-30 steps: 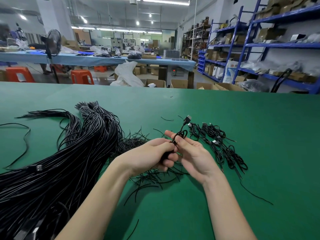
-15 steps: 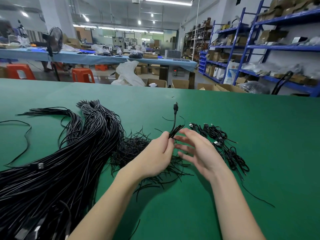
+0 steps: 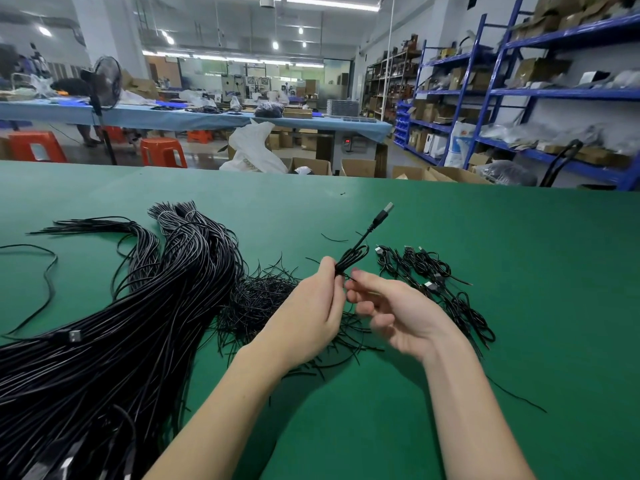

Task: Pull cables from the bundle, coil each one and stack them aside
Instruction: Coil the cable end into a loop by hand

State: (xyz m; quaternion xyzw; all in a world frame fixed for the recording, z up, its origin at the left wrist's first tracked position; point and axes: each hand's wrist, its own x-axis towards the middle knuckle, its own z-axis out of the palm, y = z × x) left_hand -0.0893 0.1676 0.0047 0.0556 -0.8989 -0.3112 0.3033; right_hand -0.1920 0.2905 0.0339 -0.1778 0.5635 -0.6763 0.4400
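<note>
A thick bundle of black cables (image 3: 114,341) sprawls across the left of the green table (image 3: 519,271). My left hand (image 3: 308,313) grips a small coiled black cable (image 3: 351,258); its USB plug (image 3: 385,210) sticks up and to the right. My right hand (image 3: 398,313) sits just right of the coil, fingers loosely curled, fingertips pinching a thin end near the coil's base. A pile of coiled cables (image 3: 433,282) lies to the right of my hands.
A heap of short black ties (image 3: 263,303) lies under and behind my hands. A loose cable (image 3: 48,271) curves at the far left. Beyond the table's far edge stand orange stools (image 3: 162,152), boxes and blue shelving (image 3: 519,98).
The coil's plug end has swung from upright to leaning right. My right hand has closed in from open fingers to pinching at the coil's base. My left hand keeps its grip.
</note>
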